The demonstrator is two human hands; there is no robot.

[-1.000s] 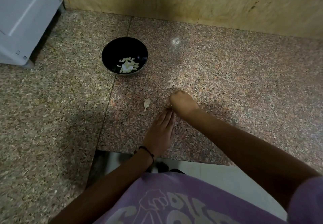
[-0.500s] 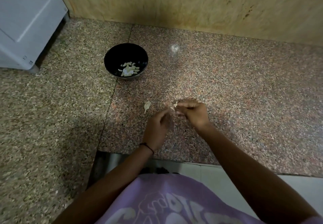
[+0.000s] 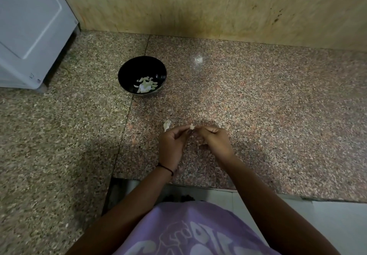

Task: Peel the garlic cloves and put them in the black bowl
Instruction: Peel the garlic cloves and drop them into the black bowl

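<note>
Both hands up off the granite counter (image 3: 258,105), fingertips meeting. Garlic clove (image 3: 191,127) sits right at that meeting point, pinched from both sides: left hand (image 3: 171,147) curled onto its left end, right hand (image 3: 215,141) curled onto its right end. Only a small pale bit of the clove shows between the tips; can't tell how much skin is on it.

Loose pale scrap (image 3: 166,125), skin or clove, can't tell, lies on the counter just left of the left fingertips, not touching them.

Black bowl (image 3: 129,71) is well beyond the grip, up and to the left, upright, with peeled cloves (image 3: 146,84) in the bottom.

Black band (image 3: 165,168) on the left wrist. White appliance (image 3: 29,26) far left of the bowl.
</note>
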